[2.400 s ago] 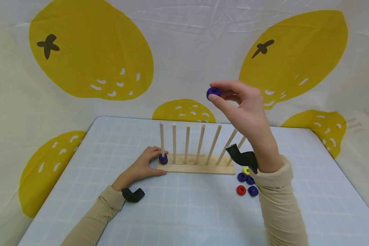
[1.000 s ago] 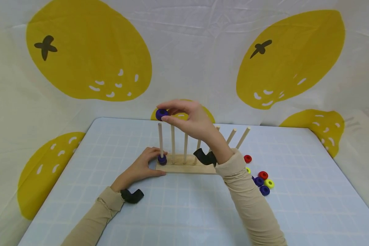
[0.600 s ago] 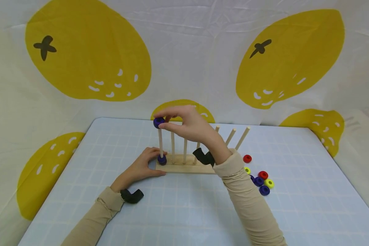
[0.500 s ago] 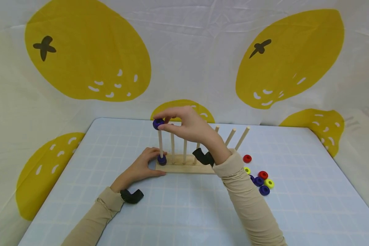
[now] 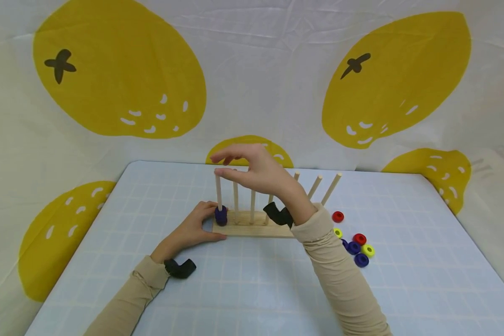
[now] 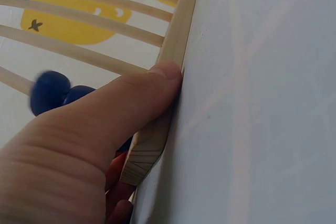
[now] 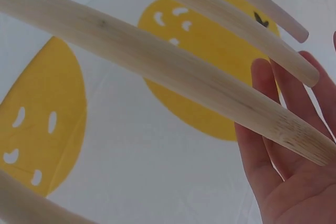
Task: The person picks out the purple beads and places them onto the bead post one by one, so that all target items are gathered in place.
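At the left end of the wooden peg rack (image 5: 258,229), my left hand (image 5: 192,227) grips the base, thumb along its front side and fingers behind. In the left wrist view the thumb presses on the wooden edge. Dark purple ring beads (image 5: 220,216) are stacked low on the leftmost peg (image 5: 219,192); in the left wrist view a blurred bead (image 6: 50,93) shows on it. My right hand (image 5: 260,172) hovers at the top of that peg, thumb and fingers parted and holding nothing. Its forearm hides part of the rack's right side.
Right of the rack lie loose beads: a red bead (image 5: 338,216) at the back, another red bead (image 5: 360,239), a yellow bead (image 5: 367,251) and a purple bead (image 5: 361,260). Behind the table (image 5: 252,289) hangs a lemon-print cloth (image 5: 269,84).
My right hand carried a purple bead leftward to the leftmost peg and let it go; the bead has dropped onto the ones below. The left hand stays on the rack.
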### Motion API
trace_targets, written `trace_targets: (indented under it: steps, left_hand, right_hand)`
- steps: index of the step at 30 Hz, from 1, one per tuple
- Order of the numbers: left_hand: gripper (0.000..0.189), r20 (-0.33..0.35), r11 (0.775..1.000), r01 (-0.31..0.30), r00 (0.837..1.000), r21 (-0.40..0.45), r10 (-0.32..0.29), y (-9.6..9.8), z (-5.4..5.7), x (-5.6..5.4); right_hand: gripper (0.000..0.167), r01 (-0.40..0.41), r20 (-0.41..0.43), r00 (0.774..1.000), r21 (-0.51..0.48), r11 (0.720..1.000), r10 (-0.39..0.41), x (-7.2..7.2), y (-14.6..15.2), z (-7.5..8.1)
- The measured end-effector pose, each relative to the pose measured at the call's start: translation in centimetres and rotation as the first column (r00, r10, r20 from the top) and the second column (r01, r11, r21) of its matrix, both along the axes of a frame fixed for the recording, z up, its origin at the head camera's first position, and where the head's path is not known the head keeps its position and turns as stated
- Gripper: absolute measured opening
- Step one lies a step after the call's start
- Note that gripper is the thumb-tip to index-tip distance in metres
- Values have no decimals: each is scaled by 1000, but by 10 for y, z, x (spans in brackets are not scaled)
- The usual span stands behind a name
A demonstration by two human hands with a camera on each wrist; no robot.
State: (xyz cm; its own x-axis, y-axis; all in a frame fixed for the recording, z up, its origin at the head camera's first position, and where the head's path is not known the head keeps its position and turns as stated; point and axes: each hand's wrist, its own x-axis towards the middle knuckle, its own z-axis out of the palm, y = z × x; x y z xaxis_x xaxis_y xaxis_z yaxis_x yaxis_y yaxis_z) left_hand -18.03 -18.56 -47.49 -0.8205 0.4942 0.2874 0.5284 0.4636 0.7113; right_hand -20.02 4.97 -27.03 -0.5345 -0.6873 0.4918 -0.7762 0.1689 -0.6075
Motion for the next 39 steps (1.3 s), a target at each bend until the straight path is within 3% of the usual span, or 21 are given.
trace_targets:
  steps: [6, 16, 30, 39]
  left_hand:
    - [62, 0, 1000, -8, 1000, 0, 8, 0, 0, 0]
    - [63, -19, 1000, 1, 1000, 12, -1, 0, -3, -1]
    - [64, -25, 1000, 5, 1000, 17, -4, -1, -3, -2]
    - [64, -29, 1000, -1, 1000, 2, 1, -1, -3, -1]
  right_hand:
    - [25, -5, -6, 1000, -21, 1000, 4, 0, 0, 0]
    - [18, 38, 61, 998, -129, 991, -31, 4, 6, 7]
    - [18, 21, -70, 997, -201, 979, -36, 14, 29, 22]
    - [20, 58, -112, 990, -221, 974, -85, 19, 54, 27]
